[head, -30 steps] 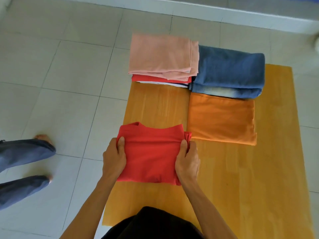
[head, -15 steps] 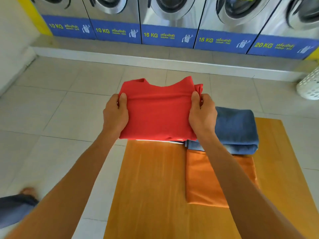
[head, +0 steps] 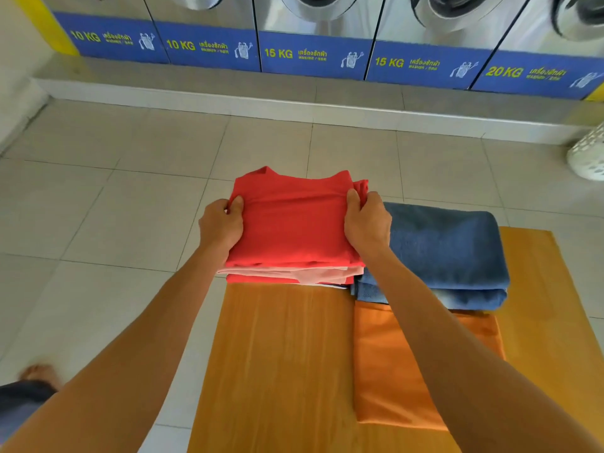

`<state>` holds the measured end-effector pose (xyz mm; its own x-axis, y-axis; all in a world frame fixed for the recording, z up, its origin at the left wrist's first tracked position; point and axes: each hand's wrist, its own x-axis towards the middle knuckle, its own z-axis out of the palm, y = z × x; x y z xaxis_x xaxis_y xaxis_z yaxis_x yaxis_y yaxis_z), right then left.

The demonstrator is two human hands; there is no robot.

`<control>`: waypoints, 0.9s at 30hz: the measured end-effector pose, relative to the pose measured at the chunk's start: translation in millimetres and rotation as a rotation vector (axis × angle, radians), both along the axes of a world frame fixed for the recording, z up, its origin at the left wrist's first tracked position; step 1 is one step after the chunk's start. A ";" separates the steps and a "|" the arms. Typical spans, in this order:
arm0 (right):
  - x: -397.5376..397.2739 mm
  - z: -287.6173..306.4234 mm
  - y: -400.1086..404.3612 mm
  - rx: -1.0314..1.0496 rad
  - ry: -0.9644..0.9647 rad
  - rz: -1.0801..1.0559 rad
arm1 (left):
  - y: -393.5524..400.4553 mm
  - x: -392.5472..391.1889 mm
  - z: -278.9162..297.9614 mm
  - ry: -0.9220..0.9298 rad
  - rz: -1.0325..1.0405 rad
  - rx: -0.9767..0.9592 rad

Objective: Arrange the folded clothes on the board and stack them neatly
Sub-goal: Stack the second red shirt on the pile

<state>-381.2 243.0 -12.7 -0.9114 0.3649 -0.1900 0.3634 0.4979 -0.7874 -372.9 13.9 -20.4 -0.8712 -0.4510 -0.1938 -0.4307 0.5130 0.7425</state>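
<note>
A person's left hand (head: 219, 225) and right hand (head: 366, 220) grip opposite edges of a folded red shirt (head: 294, 223), thumbs on top, fingers curled under its soft knit. The shirt sits on a stack of pink and red cloth (head: 294, 276) at the far left corner of a smooth wooden board (head: 281, 361). Just right of the stack lie thick folded blue jeans (head: 447, 253); nearer, a flat orange rectangle of cloth (head: 392, 371).
</note>
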 end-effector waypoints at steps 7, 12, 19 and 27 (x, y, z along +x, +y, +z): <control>7.4 -8.7 3.5 -0.020 0.004 -0.032 | 3.3 4.6 1.8 -0.038 -0.030 -0.084; 23.3 4.0 22.9 -0.022 0.039 -0.084 | 6.8 14.3 21.0 -0.079 0.004 -0.038; 115.1 1.1 95.7 0.079 -0.013 -0.223 | 25.9 96.0 49.6 0.210 0.255 0.082; 195.4 -17.6 159.5 0.141 -0.151 -0.333 | 117.9 177.4 24.8 0.056 0.037 0.313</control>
